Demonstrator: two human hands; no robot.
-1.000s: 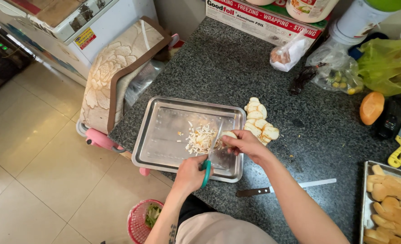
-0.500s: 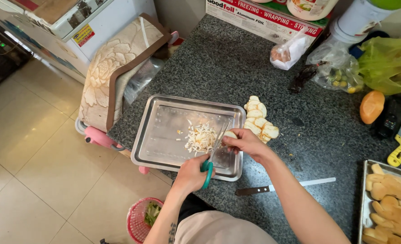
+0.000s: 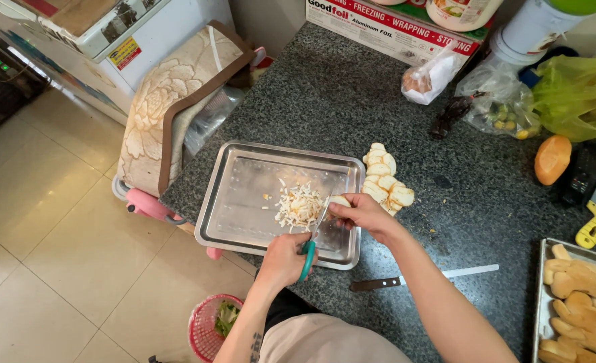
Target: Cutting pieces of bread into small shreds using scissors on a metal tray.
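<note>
My left hand (image 3: 281, 259) grips teal-handled scissors (image 3: 309, 247), blades pointing up over a steel tray (image 3: 244, 158) on the dark granite counter. My right hand (image 3: 366, 215) pinches a pale bread slice (image 3: 340, 200) at the blades, above the tray's right part. A heap of thin bread shreds (image 3: 298, 205) lies in the tray's middle, just left of the scissors. A pile of round bread slices (image 3: 385, 178) sits on the counter beside the tray's right rim, just beyond my right hand.
A black-handled knife (image 3: 426, 277) lies on the counter under my right forearm. A tray of bread rolls (image 3: 580, 296) is at the right edge. At the back are a bun (image 3: 552, 159), plastic bags (image 3: 580, 94) and a foil box (image 3: 392, 27). A red basket (image 3: 214, 326) stands on the floor.
Both hands stay over the tray's right part, shifting only slightly as the scissors work at the slice. The shred heap looks much the same.
</note>
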